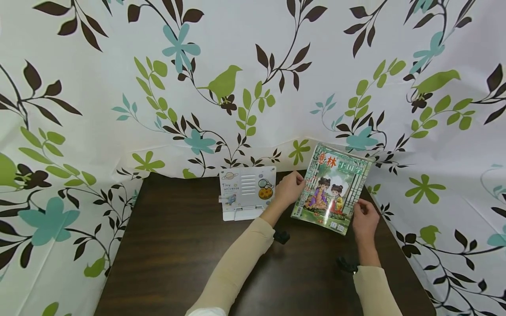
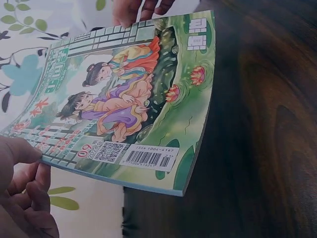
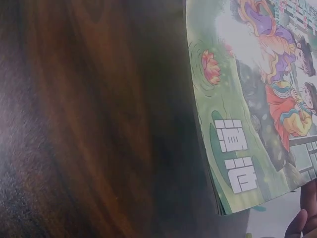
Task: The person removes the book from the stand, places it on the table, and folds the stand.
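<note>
A magazine (image 1: 331, 188) with a green illustrated cover showing two figures is held tilted above the right part of the dark table. My left hand (image 1: 290, 188) pinches its left edge, thumb on the cover, as the left wrist view shows on the spine side (image 2: 22, 186). On the opposite edge, my right hand (image 1: 365, 218) grips the magazine between thumb and fingers. Only the fingertips of that hand (image 3: 306, 213) show in the right wrist view. Left of the magazine stands a white book stand (image 1: 248, 193) printed with planets and an astronaut, touched by neither hand.
The dark wooden table (image 1: 170, 254) reaches back to a white curtain (image 1: 245, 39) patterned with leaves, birds and flowers. That curtain also hangs along both sides. A small black device (image 1: 281, 237) is worn at the left wrist, another (image 1: 347, 265) at the right.
</note>
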`<state>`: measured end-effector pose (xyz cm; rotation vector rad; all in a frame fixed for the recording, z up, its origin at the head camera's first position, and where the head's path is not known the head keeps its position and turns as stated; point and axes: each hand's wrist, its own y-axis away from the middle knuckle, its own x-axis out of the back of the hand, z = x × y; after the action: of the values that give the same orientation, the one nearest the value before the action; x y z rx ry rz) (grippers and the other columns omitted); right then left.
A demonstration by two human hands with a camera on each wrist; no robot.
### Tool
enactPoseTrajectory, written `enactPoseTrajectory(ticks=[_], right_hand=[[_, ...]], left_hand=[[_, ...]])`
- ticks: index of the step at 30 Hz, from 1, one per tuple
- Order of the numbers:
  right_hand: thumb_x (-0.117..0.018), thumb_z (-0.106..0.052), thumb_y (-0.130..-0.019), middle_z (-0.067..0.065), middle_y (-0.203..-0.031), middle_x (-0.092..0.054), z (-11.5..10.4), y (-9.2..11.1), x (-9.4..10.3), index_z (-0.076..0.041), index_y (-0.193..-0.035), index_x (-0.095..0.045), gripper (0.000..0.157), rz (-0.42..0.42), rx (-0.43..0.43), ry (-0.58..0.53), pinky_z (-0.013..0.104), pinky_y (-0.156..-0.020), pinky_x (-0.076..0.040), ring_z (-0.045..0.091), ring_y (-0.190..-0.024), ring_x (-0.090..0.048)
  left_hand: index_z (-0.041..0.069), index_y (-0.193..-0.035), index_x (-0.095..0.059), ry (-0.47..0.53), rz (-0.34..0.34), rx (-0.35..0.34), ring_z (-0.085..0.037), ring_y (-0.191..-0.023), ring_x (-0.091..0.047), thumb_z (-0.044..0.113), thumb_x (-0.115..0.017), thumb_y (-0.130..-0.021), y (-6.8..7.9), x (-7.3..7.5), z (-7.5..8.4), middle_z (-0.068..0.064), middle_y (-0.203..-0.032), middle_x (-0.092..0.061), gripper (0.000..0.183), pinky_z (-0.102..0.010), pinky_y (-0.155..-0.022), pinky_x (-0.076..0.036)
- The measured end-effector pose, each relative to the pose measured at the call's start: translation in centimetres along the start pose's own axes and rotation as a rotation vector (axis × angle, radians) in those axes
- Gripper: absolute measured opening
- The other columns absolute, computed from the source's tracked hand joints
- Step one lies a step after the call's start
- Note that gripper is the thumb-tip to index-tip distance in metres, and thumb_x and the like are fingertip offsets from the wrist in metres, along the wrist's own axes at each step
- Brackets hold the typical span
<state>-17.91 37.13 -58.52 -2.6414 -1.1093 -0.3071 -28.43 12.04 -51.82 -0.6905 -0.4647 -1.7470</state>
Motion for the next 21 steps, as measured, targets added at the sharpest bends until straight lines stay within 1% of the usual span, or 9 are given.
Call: enactPoseTrajectory(ticks=[4,9,13,17,19,21], right_hand=[[-0.059,-0.014,-0.106,-0.012,-0.098,-0.058,0.2,-0.2,-0.7,0.004,-0.129,-0.070,0.031,-0.017,0.006,0.017,0.017,-0.068,-0.038,0.005,-0.083,-0.047],[-0.057,-0.013,-0.106,-0.008,-0.098,-0.059,0.8,-0.5,-1.3,0.004,-0.129,-0.070,0.031,-0.039,-0.009,0.052,0.017,-0.071,-0.039,0.005,-0.084,-0.048],[-0.057,-0.011,-0.105,-0.008,-0.098,-0.060,1.5,-0.2,-1.1,0.004,-0.129,-0.070,0.031,-0.054,-0.042,0.069,0.018,-0.071,-0.040,0.006,-0.086,-0.048],[-0.056,-0.010,-0.105,-0.012,-0.097,-0.059,2.0,0.0,-0.5,0.004,-0.130,-0.069,0.031,-0.072,-0.068,0.089,0.017,-0.071,-0.040,0.007,-0.088,-0.048],[-0.056,-0.011,-0.106,-0.012,-0.097,-0.058,2.2,0.0,-0.2,0.003,-0.131,-0.069,0.032,-0.079,-0.078,0.118,0.016,-0.071,-0.040,0.006,-0.089,-0.048],[-0.055,-0.013,-0.107,-0.012,-0.098,-0.058,2.3,0.0,-0.1,0.003,-0.134,-0.068,0.033,-0.096,-0.086,0.148,0.016,-0.070,-0.040,0.006,-0.089,-0.048]], left_hand=[[0.023,-0.112,-0.069,-0.062,-0.003,0.041,-0.008,-0.066,-0.058,0.038,-0.058,-0.112,0.0,-0.2,-0.7,0.009,-0.097,-0.072,0.018,-0.028,-0.060,-0.046],[0.024,-0.112,-0.068,-0.141,-0.022,0.082,-0.010,-0.065,-0.058,0.039,-0.057,-0.112,-0.1,-0.6,-1.2,0.010,-0.089,-0.068,0.019,-0.030,-0.061,-0.046],[0.024,-0.101,-0.067,-0.199,-0.028,0.101,-0.011,-0.063,-0.058,0.038,-0.057,-0.112,-0.2,-1.6,-1.3,0.010,-0.080,-0.064,0.020,-0.032,-0.059,-0.046],[0.021,-0.085,-0.064,-0.232,-0.041,0.099,-0.013,-0.060,-0.058,0.033,-0.056,-0.113,-0.2,-2.8,-1.1,0.006,-0.072,-0.062,0.031,-0.035,-0.057,-0.047],[0.020,-0.082,-0.064,-0.237,-0.057,0.104,-0.015,-0.060,-0.059,0.031,-0.055,-0.113,-0.2,-3.1,-0.9,0.005,-0.071,-0.062,0.034,-0.036,-0.058,-0.048],[0.019,-0.082,-0.064,-0.251,-0.073,0.119,-0.016,-0.062,-0.062,0.031,-0.056,-0.112,-0.1,-3.2,-0.8,0.004,-0.073,-0.062,0.033,-0.036,-0.060,-0.050]])
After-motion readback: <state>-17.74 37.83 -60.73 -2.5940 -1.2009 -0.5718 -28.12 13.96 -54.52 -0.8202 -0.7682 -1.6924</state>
